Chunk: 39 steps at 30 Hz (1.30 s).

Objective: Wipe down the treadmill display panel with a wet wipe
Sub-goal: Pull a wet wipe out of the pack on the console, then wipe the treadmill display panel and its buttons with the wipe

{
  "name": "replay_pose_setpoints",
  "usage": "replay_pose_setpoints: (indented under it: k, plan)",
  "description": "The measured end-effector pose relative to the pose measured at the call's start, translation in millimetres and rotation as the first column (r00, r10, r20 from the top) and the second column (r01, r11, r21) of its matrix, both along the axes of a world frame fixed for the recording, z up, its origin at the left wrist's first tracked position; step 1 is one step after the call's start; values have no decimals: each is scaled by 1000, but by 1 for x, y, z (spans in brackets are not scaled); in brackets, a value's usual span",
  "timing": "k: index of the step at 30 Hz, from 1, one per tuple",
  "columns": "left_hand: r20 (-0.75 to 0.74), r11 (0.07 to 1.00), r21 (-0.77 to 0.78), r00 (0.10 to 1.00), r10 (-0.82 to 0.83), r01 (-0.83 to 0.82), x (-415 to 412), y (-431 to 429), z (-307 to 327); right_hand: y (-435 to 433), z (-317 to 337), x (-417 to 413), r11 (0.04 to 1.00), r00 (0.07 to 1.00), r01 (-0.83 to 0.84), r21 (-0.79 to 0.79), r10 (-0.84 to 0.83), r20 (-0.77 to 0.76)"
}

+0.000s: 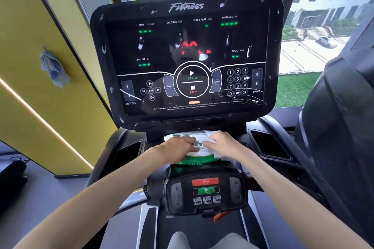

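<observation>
Pack (194, 157) of wet wipes lies on the ledge (242, 139) just below the panel (186, 46), on its near side. The panel shows white smears (140, 43) over screen and frame. Left hand (178, 145) rests flat on the pack, fingers fairly straight, gripping nothing. Right hand (224, 143) touches white material at the pack's top, but I cannot tell whether it pinches.

Black display panel (186, 56) stands upright, white-smeared; green-white wet wipe pack (197, 157) lies flat below it.
</observation>
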<state>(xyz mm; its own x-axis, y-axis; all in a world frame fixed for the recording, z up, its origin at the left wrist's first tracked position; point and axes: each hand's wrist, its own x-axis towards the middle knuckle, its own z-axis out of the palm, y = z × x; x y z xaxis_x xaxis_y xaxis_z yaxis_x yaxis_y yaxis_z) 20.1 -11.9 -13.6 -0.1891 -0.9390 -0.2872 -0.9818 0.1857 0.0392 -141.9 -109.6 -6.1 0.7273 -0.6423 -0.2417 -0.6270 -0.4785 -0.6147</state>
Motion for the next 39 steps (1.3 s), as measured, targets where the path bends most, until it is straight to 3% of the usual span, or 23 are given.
replay_pose_setpoints:
  k: [2,3,5,8,10,12,14,18,20,21,22,24,25,27,29,33,37,39]
  plan:
    - [-232,984,84,957,174,-158,-6,-4,18,-2,13,0,992,988,65,111,-79,129]
    - [-402,964,150,878,261,-218,-7,-6,27,-4,26,-1,975,967,79,208,-126,221]
    - [-707,933,298,611,357,-200,-15,-4,49,-9,58,-1,885,910,36,464,-220,350]
    - [-868,927,292,340,361,-236,-29,-5,69,-18,99,-7,697,820,-190,691,-275,502]
    - [-919,901,237,217,330,-364,-35,-8,78,-22,111,-9,691,776,-261,675,-266,572]
    - [-941,883,207,160,297,-421,-32,-9,86,-25,115,-11,779,768,-212,591,-240,593]
    - [-944,885,180,177,278,-429,-25,-8,94,-26,114,-11,849,779,-107,518,-252,574]
    - [-933,876,115,251,257,-469,-12,-5,112,-29,112,-7,892,795,18,452,-287,535]
    - [-935,897,166,223,275,-409,-3,-4,122,-28,115,-5,896,798,54,440,-304,521]
    - [-940,908,229,163,300,-351,1,-4,128,-28,117,-5,870,774,49,491,-343,531]
    - [-940,909,296,77,331,-292,4,-3,135,-26,120,-6,793,729,-3,610,-415,544]
    - [-928,892,372,-125,351,-257,8,-5,144,-20,122,-6,479,589,-244,843,-618,521]
    - [-916,878,389,-224,334,-280,9,-7,145,-17,118,-4,338,536,-334,880,-700,472]
    - [-883,835,422,-366,292,-352,10,-10,141,-8,106,3,228,484,-378,897,-777,402]
    - [-876,778,444,-397,273,-444,15,-10,136,0,98,9,198,509,-409,891,-760,403]
    - [-854,697,497,-431,290,-516,27,-3,131,-1,105,11,241,629,-400,884,-630,456]
    - [-891,732,432,-373,258,-527,32,0,140,-5,114,19,525,677,-237,818,-514,526]
    - [-933,798,325,-307,186,-507,35,4,148,-11,119,18,587,635,-259,767,-494,593]
